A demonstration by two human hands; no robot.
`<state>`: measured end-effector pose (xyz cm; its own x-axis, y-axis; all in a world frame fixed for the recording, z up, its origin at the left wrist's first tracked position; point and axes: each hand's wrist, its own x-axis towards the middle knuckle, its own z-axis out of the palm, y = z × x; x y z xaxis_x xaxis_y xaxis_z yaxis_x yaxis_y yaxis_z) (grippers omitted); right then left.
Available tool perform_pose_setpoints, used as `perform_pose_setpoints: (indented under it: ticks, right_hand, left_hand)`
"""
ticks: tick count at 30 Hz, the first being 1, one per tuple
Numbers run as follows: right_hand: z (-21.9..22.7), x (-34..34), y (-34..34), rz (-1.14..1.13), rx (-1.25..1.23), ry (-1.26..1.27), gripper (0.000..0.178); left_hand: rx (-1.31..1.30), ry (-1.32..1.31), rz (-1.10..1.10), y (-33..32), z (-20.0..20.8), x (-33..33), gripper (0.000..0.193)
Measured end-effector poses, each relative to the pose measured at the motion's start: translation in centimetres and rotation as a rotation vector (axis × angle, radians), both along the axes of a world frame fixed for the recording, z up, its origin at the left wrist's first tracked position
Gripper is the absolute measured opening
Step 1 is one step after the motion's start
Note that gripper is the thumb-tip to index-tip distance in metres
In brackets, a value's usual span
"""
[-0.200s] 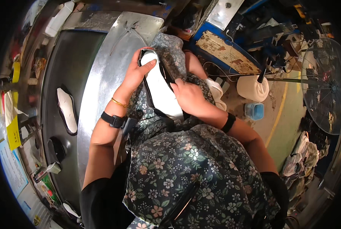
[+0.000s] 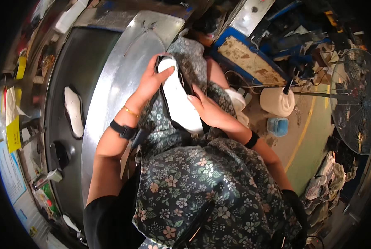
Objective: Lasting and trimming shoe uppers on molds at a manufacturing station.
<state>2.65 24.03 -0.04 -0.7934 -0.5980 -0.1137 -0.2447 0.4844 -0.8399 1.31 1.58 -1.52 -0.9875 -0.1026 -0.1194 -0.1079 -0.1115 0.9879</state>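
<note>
A half-made shoe [image 2: 180, 101] lies sole up over my lap, its flat bottom white and its dark upper showing as a rim around it. My left hand [image 2: 151, 79] is closed round the far, narrow end, thumb pressed on the white bottom. At the right edge, my right hand [image 2: 210, 110] grips the dark rim, the thumb on the white face and the fingers along the side. The toe end points toward me against the floral apron [image 2: 210, 174]. The underside of the shoe is hidden.
A curved metal ledge [image 2: 106, 95] runs left of my lap, beside a dark conveyor belt [image 2: 90, 54]. On the belt lie another white-bottomed shoe [image 2: 73, 112] and a dark piece [image 2: 59, 154]. To the right stand a cream jug [image 2: 276, 102], a blue tub [image 2: 278, 126] and a fan [image 2: 355, 101].
My right hand has turned and its thumb now rests on the white bottom, with the fingers straighter along the rim. My left hand keeps its hold. The whole view has shifted slightly.
</note>
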Motion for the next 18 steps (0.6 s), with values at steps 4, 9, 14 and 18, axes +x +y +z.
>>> perform_pose_setpoints:
  ticks: [4, 9, 14, 18]
  right_hand:
    - [-1.7, -0.4, -0.6, 0.002, -0.118, -0.364, 0.068]
    - [-2.0, -1.9, -2.2, -0.008, -0.547, -0.741, 0.067]
    - [-1.6, -1.5, -4.4, -0.043, -0.434, -0.680, 0.083]
    - [-1.8, -1.1, -6.0, -0.106, -0.260, -0.376, 0.088]
  left_hand:
    - [0.072, -0.113, -0.052, -1.1, -0.2, -1.0, 0.045]
    - [0.775, 0.048, 0.092, -0.3, 1.0, -0.1, 0.049]
    - [-1.144, -0.400, 0.183, 1.4, 1.8, 0.6, 0.044]
    - [-1.332, -0.317, -0.032, -0.7, 2.1, -1.8, 0.044]
